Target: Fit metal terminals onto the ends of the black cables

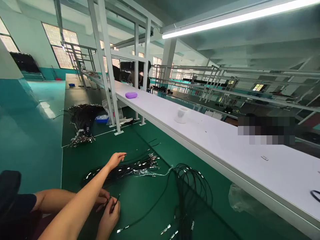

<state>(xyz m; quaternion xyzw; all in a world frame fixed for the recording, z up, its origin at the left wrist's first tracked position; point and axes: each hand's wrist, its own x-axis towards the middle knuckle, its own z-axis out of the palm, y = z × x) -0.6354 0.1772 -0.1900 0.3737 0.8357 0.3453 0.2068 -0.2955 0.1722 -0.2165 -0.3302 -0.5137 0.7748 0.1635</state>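
Note:
My left hand (117,160) reaches out over the green table, fingertips pinched on a thin dark cable that points right. Just below it lies a bundle of black cables (125,171) with metal terminals at the right end and clear plastic film. My right hand (110,215), low in view, is closed around a short black cable (116,201) whose tip sticks up past the fingers. Close against it is a co-worker's hand (102,199), its arm coming from the left behind my left arm; what that hand holds is partly hidden.
A looped cable bundle (190,186) hangs over the table middle. Behind runs a white raised shelf (162,110) with a purple case (131,95) and a tape roll (181,115). Metal posts, another cable heap (86,121) and a blue tray (102,119) are farther left.

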